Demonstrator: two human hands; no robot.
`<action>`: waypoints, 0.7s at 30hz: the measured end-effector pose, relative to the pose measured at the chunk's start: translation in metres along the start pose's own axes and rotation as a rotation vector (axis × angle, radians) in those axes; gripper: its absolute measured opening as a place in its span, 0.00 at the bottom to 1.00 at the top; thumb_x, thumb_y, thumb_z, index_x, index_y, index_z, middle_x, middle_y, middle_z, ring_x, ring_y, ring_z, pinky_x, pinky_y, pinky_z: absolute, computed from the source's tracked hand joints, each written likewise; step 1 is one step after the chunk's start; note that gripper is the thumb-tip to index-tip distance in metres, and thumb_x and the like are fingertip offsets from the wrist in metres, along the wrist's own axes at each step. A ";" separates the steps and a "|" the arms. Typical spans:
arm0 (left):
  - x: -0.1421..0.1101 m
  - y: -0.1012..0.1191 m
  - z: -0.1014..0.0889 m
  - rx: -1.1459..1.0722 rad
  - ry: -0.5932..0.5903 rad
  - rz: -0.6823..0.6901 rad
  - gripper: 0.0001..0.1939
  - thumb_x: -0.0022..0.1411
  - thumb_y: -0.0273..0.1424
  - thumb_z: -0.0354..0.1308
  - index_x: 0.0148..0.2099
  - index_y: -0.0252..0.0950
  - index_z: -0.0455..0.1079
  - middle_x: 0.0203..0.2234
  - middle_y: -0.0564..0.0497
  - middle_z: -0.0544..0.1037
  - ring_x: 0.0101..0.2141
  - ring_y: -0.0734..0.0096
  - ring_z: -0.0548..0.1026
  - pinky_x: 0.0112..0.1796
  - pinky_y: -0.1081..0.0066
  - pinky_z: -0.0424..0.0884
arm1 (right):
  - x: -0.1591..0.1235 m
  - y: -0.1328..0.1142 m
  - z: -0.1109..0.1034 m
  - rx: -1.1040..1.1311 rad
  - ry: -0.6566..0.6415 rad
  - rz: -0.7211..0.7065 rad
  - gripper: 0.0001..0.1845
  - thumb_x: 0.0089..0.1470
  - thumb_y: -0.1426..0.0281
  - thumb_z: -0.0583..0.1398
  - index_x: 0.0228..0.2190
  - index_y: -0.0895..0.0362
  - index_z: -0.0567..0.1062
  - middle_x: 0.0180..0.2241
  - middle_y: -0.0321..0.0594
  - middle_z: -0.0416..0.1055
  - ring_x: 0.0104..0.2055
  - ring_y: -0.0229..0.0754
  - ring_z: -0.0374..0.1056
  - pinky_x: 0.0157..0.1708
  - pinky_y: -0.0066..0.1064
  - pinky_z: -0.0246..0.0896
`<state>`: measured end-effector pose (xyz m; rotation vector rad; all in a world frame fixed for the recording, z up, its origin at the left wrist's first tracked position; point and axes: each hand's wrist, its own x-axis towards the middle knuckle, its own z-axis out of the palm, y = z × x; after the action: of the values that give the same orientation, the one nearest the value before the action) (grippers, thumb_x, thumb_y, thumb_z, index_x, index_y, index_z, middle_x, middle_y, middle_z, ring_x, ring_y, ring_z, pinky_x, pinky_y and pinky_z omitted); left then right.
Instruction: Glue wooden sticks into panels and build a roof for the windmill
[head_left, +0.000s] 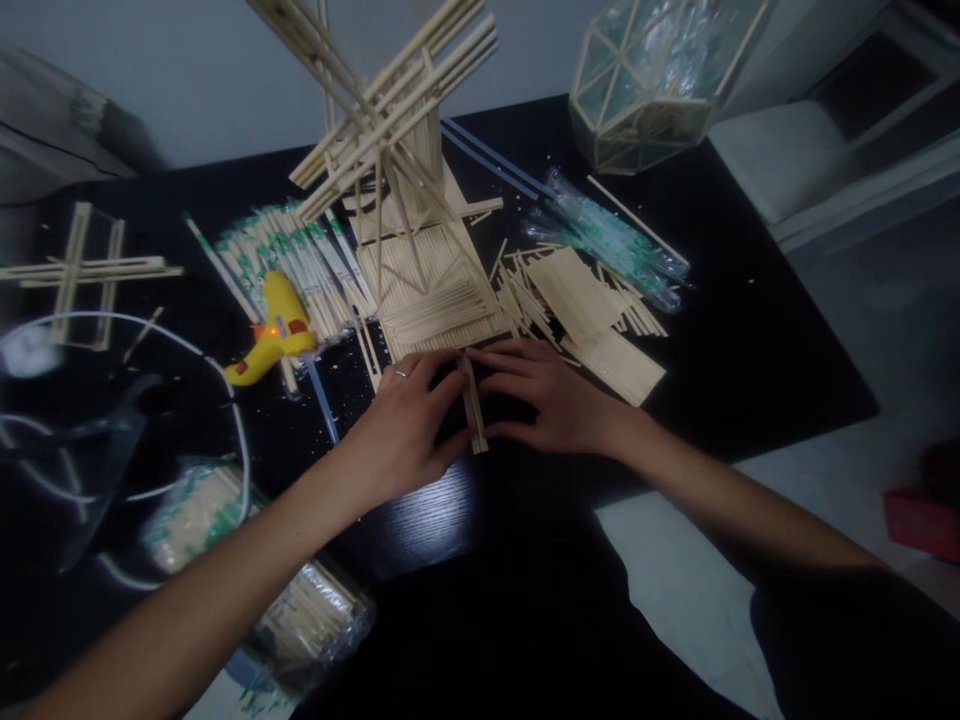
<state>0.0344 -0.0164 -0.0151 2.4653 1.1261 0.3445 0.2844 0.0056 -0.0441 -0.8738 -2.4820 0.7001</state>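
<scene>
A narrow strip of short wooden sticks is held between my two hands near the table's front edge. My left hand, with a ring on one finger, closes on its left side. My right hand grips it from the right, thumb low and fingers at its far end. Just beyond my fingertips lies a flat base of wooden sticks, part of a model with crossed stick blades rising at the back. The strip's far end is partly hidden by my fingers.
A yellow glue gun with a lit orange light lies left, near wrapped chopsticks and a white cord. Loose cut sticks and flat stick panels lie right. A faceted glass container stands at the back right.
</scene>
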 end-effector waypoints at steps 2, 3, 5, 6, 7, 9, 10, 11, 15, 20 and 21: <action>0.000 0.000 0.000 -0.001 0.000 -0.002 0.19 0.69 0.35 0.60 0.58 0.34 0.67 0.62 0.33 0.69 0.62 0.42 0.68 0.60 0.42 0.67 | 0.000 0.000 0.000 -0.003 -0.001 0.004 0.19 0.58 0.60 0.71 0.49 0.52 0.81 0.67 0.46 0.70 0.69 0.58 0.63 0.65 0.57 0.61; 0.000 0.000 0.001 -0.003 0.000 -0.005 0.19 0.69 0.35 0.60 0.58 0.34 0.67 0.62 0.33 0.69 0.62 0.41 0.68 0.60 0.41 0.67 | 0.000 0.000 0.000 -0.006 -0.002 0.005 0.19 0.58 0.60 0.72 0.49 0.53 0.81 0.67 0.47 0.70 0.69 0.58 0.63 0.65 0.57 0.61; 0.000 0.000 0.001 -0.007 -0.002 -0.009 0.18 0.69 0.34 0.61 0.58 0.34 0.68 0.62 0.34 0.69 0.62 0.41 0.68 0.60 0.41 0.67 | 0.000 0.000 0.000 -0.012 -0.004 0.005 0.19 0.58 0.60 0.72 0.49 0.53 0.81 0.67 0.47 0.70 0.69 0.58 0.63 0.65 0.57 0.60; 0.000 0.000 0.001 -0.009 -0.004 -0.010 0.18 0.69 0.34 0.61 0.58 0.34 0.68 0.62 0.34 0.69 0.62 0.41 0.68 0.61 0.41 0.67 | 0.000 0.000 0.000 -0.015 -0.004 0.005 0.19 0.58 0.60 0.72 0.49 0.53 0.81 0.67 0.47 0.70 0.69 0.58 0.63 0.65 0.57 0.60; 0.000 0.000 0.001 -0.011 -0.006 -0.011 0.18 0.69 0.34 0.61 0.58 0.34 0.68 0.62 0.34 0.69 0.62 0.41 0.68 0.61 0.41 0.67 | 0.000 0.000 0.000 -0.016 -0.003 0.006 0.19 0.58 0.60 0.72 0.49 0.53 0.81 0.67 0.47 0.70 0.69 0.58 0.63 0.65 0.57 0.60; 0.000 0.000 0.000 -0.014 -0.010 -0.014 0.19 0.69 0.35 0.61 0.59 0.35 0.68 0.62 0.34 0.69 0.62 0.41 0.68 0.61 0.41 0.67 | 0.000 -0.001 0.000 -0.014 -0.004 0.012 0.19 0.58 0.60 0.71 0.49 0.52 0.81 0.67 0.46 0.70 0.69 0.58 0.63 0.65 0.58 0.60; 0.000 0.000 0.000 -0.016 -0.012 -0.016 0.19 0.69 0.35 0.61 0.59 0.35 0.67 0.63 0.35 0.69 0.62 0.41 0.68 0.61 0.41 0.67 | 0.000 -0.001 0.000 -0.010 -0.004 0.015 0.19 0.58 0.60 0.71 0.49 0.52 0.81 0.67 0.46 0.70 0.69 0.58 0.63 0.65 0.58 0.61; 0.000 0.000 0.000 -0.017 -0.015 -0.018 0.19 0.69 0.35 0.61 0.59 0.36 0.67 0.63 0.35 0.69 0.62 0.41 0.68 0.61 0.41 0.67 | 0.001 -0.002 0.000 -0.006 -0.006 0.018 0.19 0.58 0.60 0.71 0.49 0.51 0.81 0.67 0.46 0.70 0.69 0.58 0.64 0.65 0.58 0.61; 0.000 0.000 0.000 -0.016 -0.023 -0.025 0.18 0.69 0.35 0.60 0.59 0.37 0.68 0.63 0.36 0.69 0.63 0.41 0.68 0.61 0.41 0.66 | 0.001 -0.002 0.000 0.004 -0.002 0.017 0.18 0.59 0.60 0.71 0.49 0.51 0.81 0.67 0.46 0.70 0.69 0.58 0.63 0.65 0.58 0.61; 0.000 -0.001 0.000 -0.014 -0.026 -0.024 0.20 0.68 0.34 0.62 0.59 0.36 0.68 0.64 0.35 0.68 0.63 0.41 0.67 0.61 0.40 0.66 | 0.001 -0.001 0.000 0.005 -0.008 0.018 0.19 0.58 0.60 0.72 0.49 0.52 0.81 0.67 0.46 0.70 0.69 0.58 0.63 0.65 0.57 0.61; 0.000 -0.001 0.000 -0.017 -0.028 -0.024 0.20 0.68 0.34 0.62 0.59 0.36 0.68 0.64 0.35 0.68 0.63 0.41 0.68 0.61 0.40 0.66 | 0.001 -0.001 0.000 0.003 -0.010 0.017 0.19 0.58 0.60 0.72 0.49 0.52 0.81 0.67 0.46 0.70 0.69 0.58 0.64 0.65 0.57 0.61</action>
<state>0.0340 -0.0161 -0.0157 2.4327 1.1359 0.3107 0.2831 0.0054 -0.0436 -0.8935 -2.4840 0.7159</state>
